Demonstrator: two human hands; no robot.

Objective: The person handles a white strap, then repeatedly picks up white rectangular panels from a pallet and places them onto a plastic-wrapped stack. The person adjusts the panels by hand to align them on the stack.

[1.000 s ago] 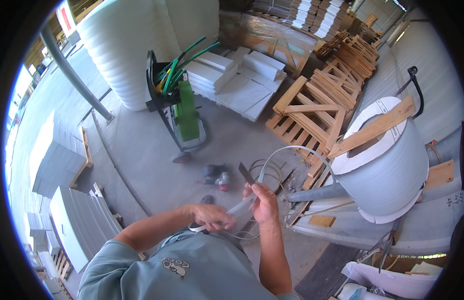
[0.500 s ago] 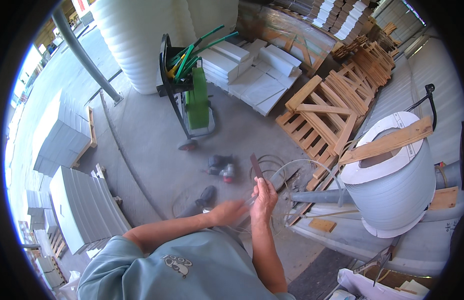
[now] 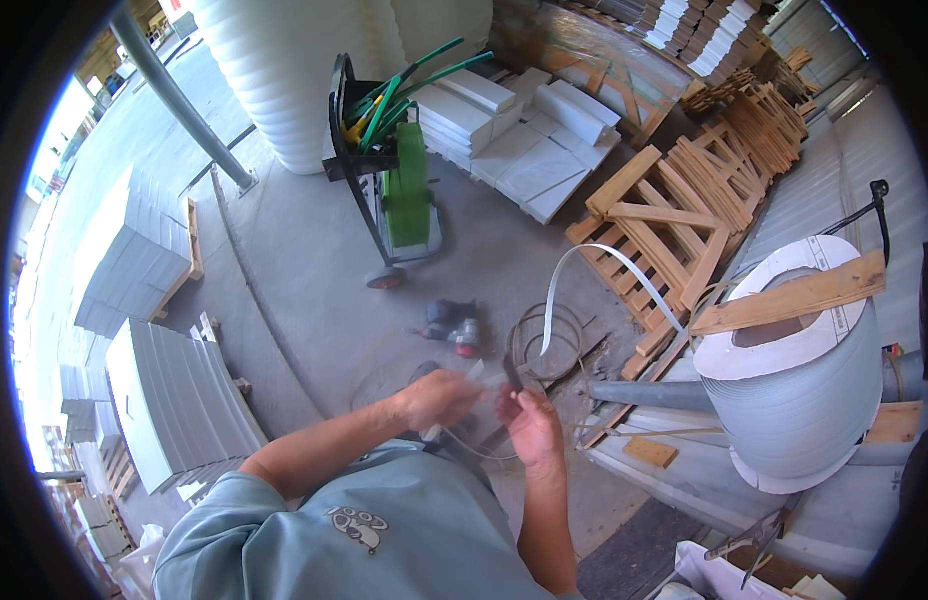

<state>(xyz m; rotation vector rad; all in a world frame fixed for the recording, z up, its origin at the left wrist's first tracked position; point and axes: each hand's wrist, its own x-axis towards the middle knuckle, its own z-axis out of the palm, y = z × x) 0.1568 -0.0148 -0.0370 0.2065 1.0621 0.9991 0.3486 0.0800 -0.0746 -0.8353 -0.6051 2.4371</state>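
Head view, looking down at both hands held close together in front of the chest. The right hand [image 3: 530,428] is closed around a small dark tool [image 3: 512,374], whose tip stands up just above the fingers. The left hand [image 3: 439,398] is closed in a loose fist just beside it, gripping the near end of a white strap [image 3: 596,262]; what exactly lies between its fingers is blurred. From the hands the strap rises and arcs away to the right, toward a large reel of white strapping [image 3: 796,395] standing well to the right of the right hand, with a wooden plank [image 3: 790,296] laid across its top.

Just beyond the hands, on the concrete floor [image 3: 284,290], lies a coil of thin wire or strap [image 3: 546,343]. To its left, close beyond the left hand, rests a small dark power tool with a red part [image 3: 454,324].

Farther out, ahead of the left hand, stands a wheeled strapping cart [image 3: 389,170] carrying a green reel and green strap ends. Ahead of the right hand and to the right lie stacked wooden pallets [image 3: 674,215]. Beyond the cart lie flat white slabs [image 3: 524,140], and behind them a tall ribbed white stack [image 3: 284,70]. Far to the left of the left hand stand stacks of grey panels [image 3: 164,390].
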